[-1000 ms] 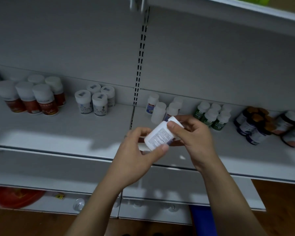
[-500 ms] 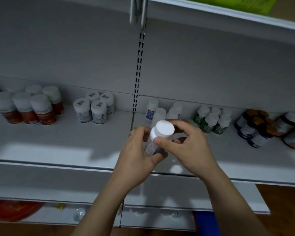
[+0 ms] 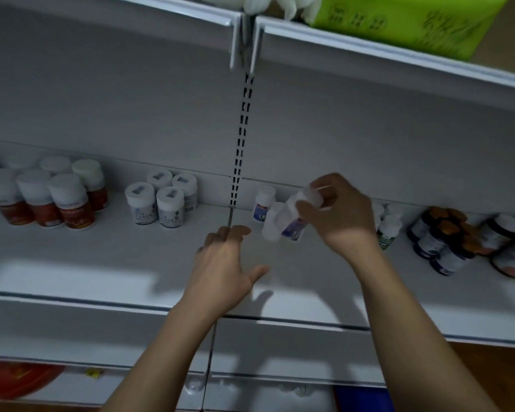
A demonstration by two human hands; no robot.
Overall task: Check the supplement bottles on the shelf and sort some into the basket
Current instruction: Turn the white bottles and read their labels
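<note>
My right hand [image 3: 339, 215] grips a small white bottle with a blue-purple label [image 3: 295, 217] by its cap end, tilted, low over the white shelf [image 3: 101, 263] among two similar white bottles [image 3: 263, 203]. My left hand [image 3: 226, 263] hovers over the shelf left of it, fingers relaxed and holding nothing. Red-labelled bottles [image 3: 54, 200] stand at the far left, several white bottles with grey-marked caps [image 3: 161, 197] beside them. Green-labelled bottles [image 3: 388, 227] are partly hidden behind my right hand. Dark bottles with orange caps [image 3: 446, 239] stand at the right. No basket is clearly in view.
An upper shelf [image 3: 369, 52] overhangs, carrying a green package [image 3: 405, 22]. A slotted upright [image 3: 241, 138] divides the back panel. On a lower level lie a red object [image 3: 15, 379] at left and something blue [image 3: 363, 399] at right.
Both hands held the white bottle and turned it. Now my left hand has let go and dropped back, while my right hand has carried the bottle up and right to the shelf's bottle group.
</note>
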